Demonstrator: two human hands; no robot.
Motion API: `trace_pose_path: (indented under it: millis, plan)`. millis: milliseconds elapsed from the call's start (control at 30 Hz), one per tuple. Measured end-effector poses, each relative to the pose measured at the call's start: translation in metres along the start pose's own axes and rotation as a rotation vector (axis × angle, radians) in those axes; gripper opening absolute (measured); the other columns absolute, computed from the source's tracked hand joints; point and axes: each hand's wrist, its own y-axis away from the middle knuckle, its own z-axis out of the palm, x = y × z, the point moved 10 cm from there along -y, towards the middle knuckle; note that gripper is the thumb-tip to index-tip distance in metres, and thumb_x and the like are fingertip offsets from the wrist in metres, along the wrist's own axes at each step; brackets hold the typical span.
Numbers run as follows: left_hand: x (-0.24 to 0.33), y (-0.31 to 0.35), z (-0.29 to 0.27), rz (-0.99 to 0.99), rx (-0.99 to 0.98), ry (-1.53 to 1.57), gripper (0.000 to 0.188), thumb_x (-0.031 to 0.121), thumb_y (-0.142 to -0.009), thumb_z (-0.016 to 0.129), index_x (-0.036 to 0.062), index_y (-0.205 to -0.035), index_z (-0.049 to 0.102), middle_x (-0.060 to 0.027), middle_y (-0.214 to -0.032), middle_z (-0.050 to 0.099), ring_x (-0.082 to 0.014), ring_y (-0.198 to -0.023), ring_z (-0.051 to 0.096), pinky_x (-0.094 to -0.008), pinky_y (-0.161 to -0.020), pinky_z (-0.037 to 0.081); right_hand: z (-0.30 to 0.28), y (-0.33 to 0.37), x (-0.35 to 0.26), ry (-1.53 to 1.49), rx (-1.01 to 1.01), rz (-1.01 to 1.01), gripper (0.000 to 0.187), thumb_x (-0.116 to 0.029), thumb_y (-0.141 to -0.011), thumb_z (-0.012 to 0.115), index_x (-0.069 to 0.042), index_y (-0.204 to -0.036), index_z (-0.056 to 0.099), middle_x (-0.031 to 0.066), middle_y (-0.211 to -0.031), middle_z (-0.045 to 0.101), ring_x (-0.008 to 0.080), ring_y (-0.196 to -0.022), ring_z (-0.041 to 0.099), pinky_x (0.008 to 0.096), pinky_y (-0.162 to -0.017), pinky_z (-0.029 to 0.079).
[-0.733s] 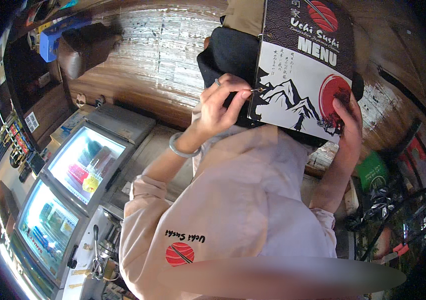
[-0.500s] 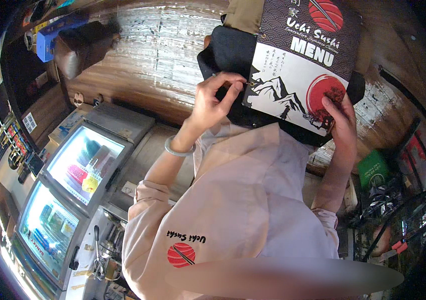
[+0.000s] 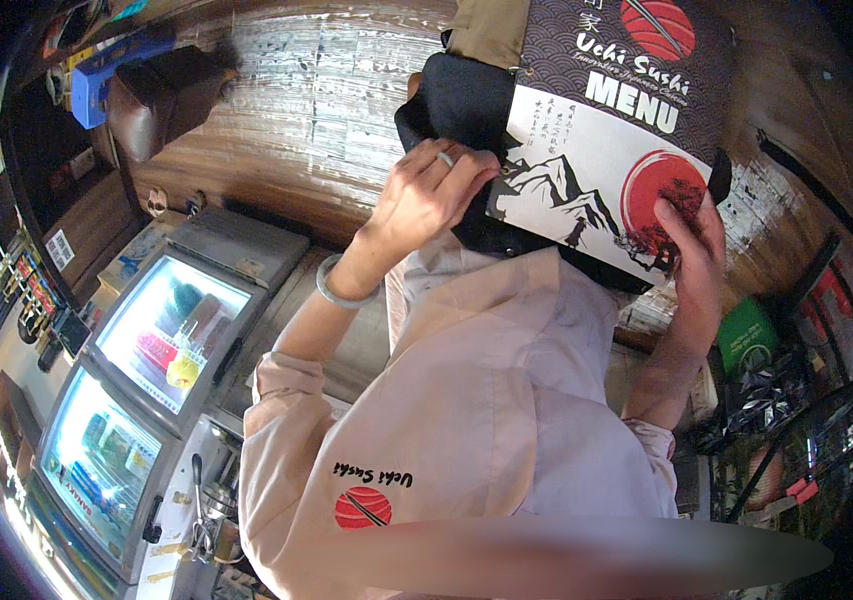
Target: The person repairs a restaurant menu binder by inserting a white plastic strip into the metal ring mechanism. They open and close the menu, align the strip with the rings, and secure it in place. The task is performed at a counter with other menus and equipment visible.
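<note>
A menu (image 3: 571, 180), dark patterned above and white with mountains and a red sun below, rests over my lap on black cloth (image 3: 456, 100). A small brass binding ring (image 3: 524, 73) shows high on its left edge. My left hand (image 3: 431, 190), wearing a ring and a pale bangle, pinches lower on that edge, where another binding ring sits; its fingers now hide that ring. My right hand (image 3: 696, 235) grips the menu's lower right side, thumb on the front cover and the other fingers mostly behind.
Left of me stands a lit glass-door display fridge (image 3: 171, 330), with whisks and utensils (image 3: 208, 520) near it. A brown padded stool (image 3: 161, 100) and a blue box (image 3: 96, 85) lie far left on the worn wooden floor (image 3: 316, 100). To the right are a green bag (image 3: 746, 335) and black plastic bags (image 3: 771, 395).
My left hand has rolled over, its back and finger ring now showing, and its fingers cover the lower binding ring. The menu and my right hand have shifted slightly right and down.
</note>
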Motion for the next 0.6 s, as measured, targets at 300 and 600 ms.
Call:
trace_pose_path:
  millis: [300, 600]
  plan:
    - [-0.005, 0.008, -0.005, -0.247, 0.203, 0.419, 0.012, -0.002, -0.090, 0.069, 0.0000, -0.099, 0.062, -0.0138, -0.088, 0.070, -0.0257, -0.079, 0.069, -0.0331, -0.073, 0.054, 0.000, -0.014, 0.002, 0.035, -0.006, -0.010, 0.064, -0.014, -0.089, 0.075, 0.002, -0.144, 0.048, 0.0110, -0.129, 0.063, 0.0183, -0.116, 0.060, 0.0312, -0.102, 0.045]
    - [-0.017, 0.011, 0.002, -0.338, 0.085, 0.485, 0.011, 0.000, -0.090, 0.070, 0.0007, -0.100, 0.066, -0.0129, -0.092, 0.071, -0.0227, -0.083, 0.070, -0.0319, -0.075, 0.054, -0.007, -0.020, 0.017, -0.021, 0.002, -0.047, 0.068, -0.013, -0.089, 0.074, 0.002, -0.147, 0.043, 0.0114, -0.132, 0.061, 0.0206, -0.118, 0.060, 0.0336, -0.104, 0.044]
